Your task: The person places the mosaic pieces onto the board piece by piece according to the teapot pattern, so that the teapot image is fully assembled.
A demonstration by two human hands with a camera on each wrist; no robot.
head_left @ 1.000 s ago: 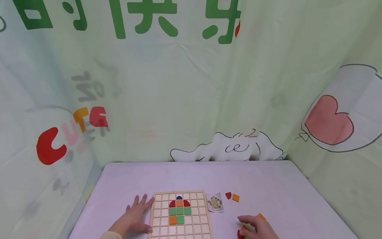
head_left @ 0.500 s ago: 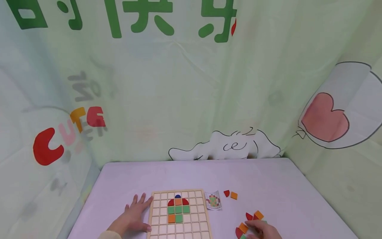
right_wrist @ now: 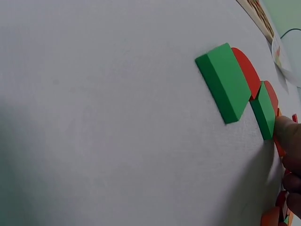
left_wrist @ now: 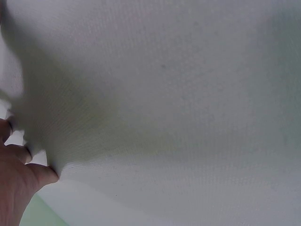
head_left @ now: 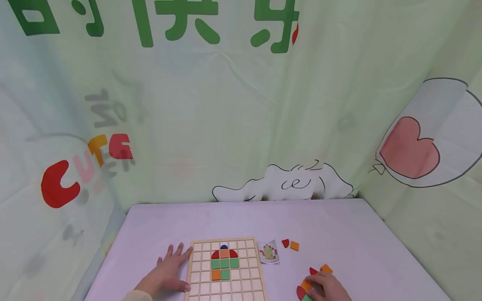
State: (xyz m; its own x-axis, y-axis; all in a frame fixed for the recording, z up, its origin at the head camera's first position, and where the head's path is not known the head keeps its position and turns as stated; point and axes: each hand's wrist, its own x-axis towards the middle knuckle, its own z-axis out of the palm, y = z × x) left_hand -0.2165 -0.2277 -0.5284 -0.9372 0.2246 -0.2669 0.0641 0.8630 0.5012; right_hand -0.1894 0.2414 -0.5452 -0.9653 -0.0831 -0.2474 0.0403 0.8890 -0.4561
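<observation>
Wooden board (head_left: 226,288) touches the spread left hand (head_left: 169,269); the right hand (head_left: 329,286) seems to be picking among blocks (head_left: 306,285), grip unclear; lifting one likely needs a snug pinch.

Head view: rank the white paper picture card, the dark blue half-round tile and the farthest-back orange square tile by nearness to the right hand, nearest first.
1. Orange square tile: ahead and left of the right hand.
2. Picture card: beside the pale grid board.
3. Blue half-round tile: in the board's top row.
</observation>
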